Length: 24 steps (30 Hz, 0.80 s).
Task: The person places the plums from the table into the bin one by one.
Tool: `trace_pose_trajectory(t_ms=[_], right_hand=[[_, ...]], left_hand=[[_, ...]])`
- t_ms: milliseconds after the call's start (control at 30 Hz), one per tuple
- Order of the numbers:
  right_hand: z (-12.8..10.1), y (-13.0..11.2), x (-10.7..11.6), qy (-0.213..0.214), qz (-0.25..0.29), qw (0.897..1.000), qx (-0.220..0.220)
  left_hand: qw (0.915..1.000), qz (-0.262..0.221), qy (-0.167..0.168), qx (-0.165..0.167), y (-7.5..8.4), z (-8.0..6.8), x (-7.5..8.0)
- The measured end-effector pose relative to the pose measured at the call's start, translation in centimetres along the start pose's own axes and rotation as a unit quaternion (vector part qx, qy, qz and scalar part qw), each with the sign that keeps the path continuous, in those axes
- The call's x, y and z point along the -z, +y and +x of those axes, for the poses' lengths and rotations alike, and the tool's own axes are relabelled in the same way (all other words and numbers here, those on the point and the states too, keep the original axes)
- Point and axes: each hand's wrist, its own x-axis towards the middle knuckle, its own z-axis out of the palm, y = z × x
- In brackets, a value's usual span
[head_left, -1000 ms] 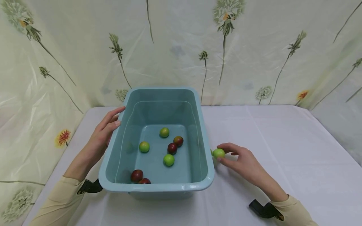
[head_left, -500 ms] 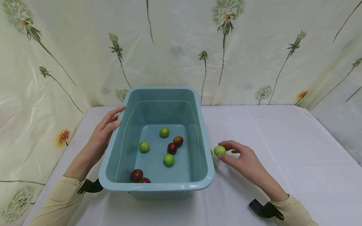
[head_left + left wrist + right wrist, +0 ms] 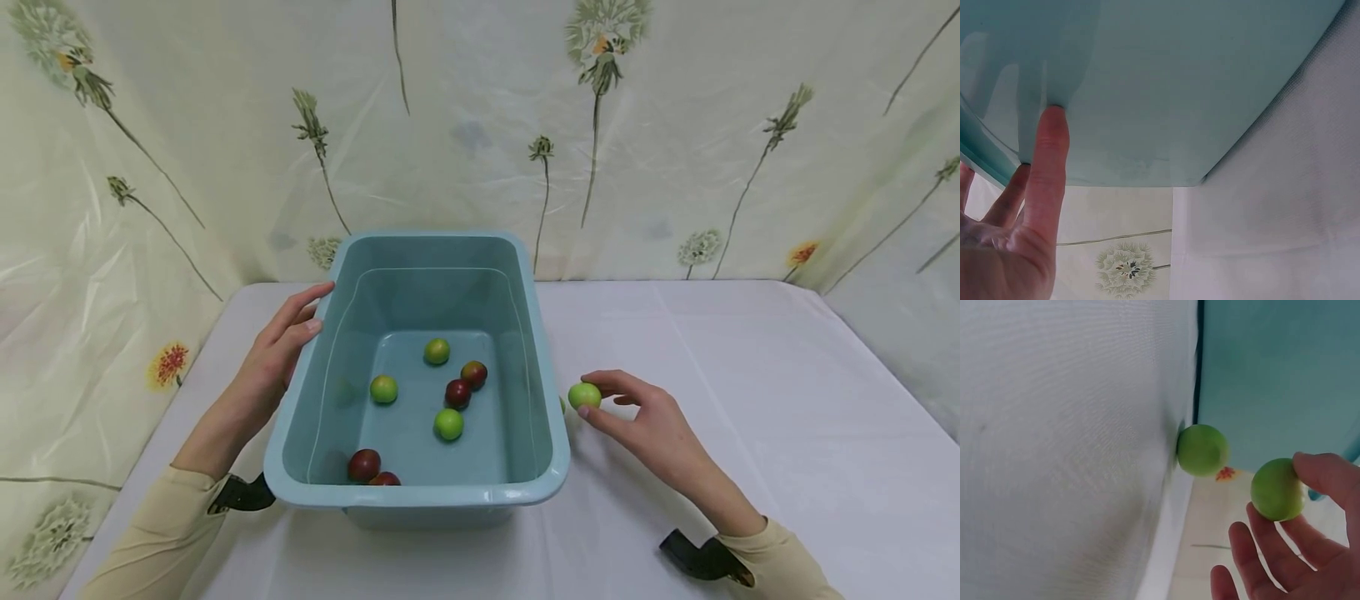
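A light blue plastic basin (image 3: 453,497) stands on the white-covered table with several round plums inside, some green (image 3: 448,424), some dark red (image 3: 363,466). Against its left side rests my left hand (image 3: 264,360); in the left wrist view a nearly straight finger (image 3: 1050,156) touches the outer wall. Beyond the basin's right side my right hand (image 3: 654,432) pinches a green plum (image 3: 584,395) between thumb and fingertips, apart from the basin. Another green plum (image 3: 1203,450) lies on the cloth by the basin's outer wall, mostly hidden in the head view.
White cloth (image 3: 750,400) covers the table, stretching right of the basin. A curtain (image 3: 465,125) printed with dandelions hangs behind the table and along its sides. Each wrist wears a black strap or mount (image 3: 701,557) at the sleeve.
My right hand has lifted the pinched green plum slightly upward, beside the basin. The left hand keeps its place on the basin, and the plums inside have not moved.
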Motion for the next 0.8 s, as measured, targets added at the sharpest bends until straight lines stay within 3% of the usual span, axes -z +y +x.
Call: trace_pose_trajectory(t_ms=[800], right_hand=[[1.5,-0.8,0.5,0.042,0.004,0.999,0.034]], left_hand=[[1.0000,0.004,0.000,0.006,0.2,0.0,-0.1]])
